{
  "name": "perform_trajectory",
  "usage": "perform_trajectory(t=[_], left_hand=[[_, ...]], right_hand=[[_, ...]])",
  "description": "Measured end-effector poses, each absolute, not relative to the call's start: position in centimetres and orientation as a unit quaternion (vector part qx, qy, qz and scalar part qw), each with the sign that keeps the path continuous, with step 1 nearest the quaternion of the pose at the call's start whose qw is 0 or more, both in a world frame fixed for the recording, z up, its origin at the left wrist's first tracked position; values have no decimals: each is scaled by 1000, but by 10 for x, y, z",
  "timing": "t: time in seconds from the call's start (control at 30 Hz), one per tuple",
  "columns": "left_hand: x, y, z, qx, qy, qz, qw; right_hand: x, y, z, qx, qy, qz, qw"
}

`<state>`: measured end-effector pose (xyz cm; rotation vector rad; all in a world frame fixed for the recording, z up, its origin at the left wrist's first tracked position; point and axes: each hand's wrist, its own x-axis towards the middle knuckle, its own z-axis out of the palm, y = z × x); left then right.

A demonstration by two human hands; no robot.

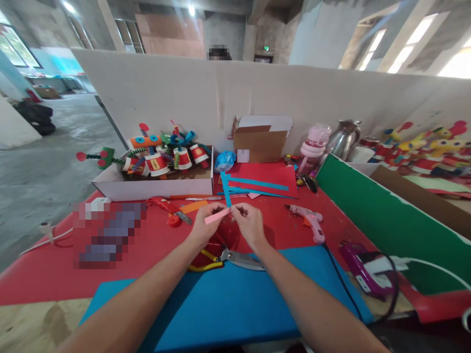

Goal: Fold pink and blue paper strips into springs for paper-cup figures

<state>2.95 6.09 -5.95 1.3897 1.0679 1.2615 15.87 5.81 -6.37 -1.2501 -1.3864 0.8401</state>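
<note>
Between my two hands, over the red tabletop, a pink paper strip (216, 216) and a blue paper strip (225, 189) meet at the fingertips. My left hand (206, 223) is closed, with the pink strip lying across its fingers. My right hand (250, 223) pinches at the joint where the strips come together; its fingertips partly hide that spot. Just below the hands lie scissors with yellow handles (211, 262) and a wide metal blade. A pink glue gun (311, 223) rests on the table to the right of my right hand.
A white box (154, 189) of paper-cup figures stands back left, a utility knife (180, 213) before it. Red and blue paper (257, 176) lies behind my hands. A green-sided box (390, 220) and purple power strip (362, 269) sit right. Beyond the white partition (165, 88), a person's head shows.
</note>
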Motion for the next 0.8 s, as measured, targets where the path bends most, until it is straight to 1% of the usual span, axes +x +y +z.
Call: perform_trajectory(t=[0.2,0.33,0.5,0.6,0.7,0.8], left_hand=[[30,61,-56,557,425,484,524],[35,58,-54,546,430,506,511],[35,60,-59,480,453,537,526],[33,62,-62,460,454,544,536],[31,63,-62,485,477,533,503],[29,63,-60,551,485,513,444]], right_hand=[[159,60,-65,-514,-518,404,552],[157,61,-67,-483,-481,445,581],[155,62,-67,-422,-455,517,589],[156,63,-67,-393,-457,552,576],[158,64,-68,-403,-489,535,559],[159,65,-69,-442,-544,464,542]])
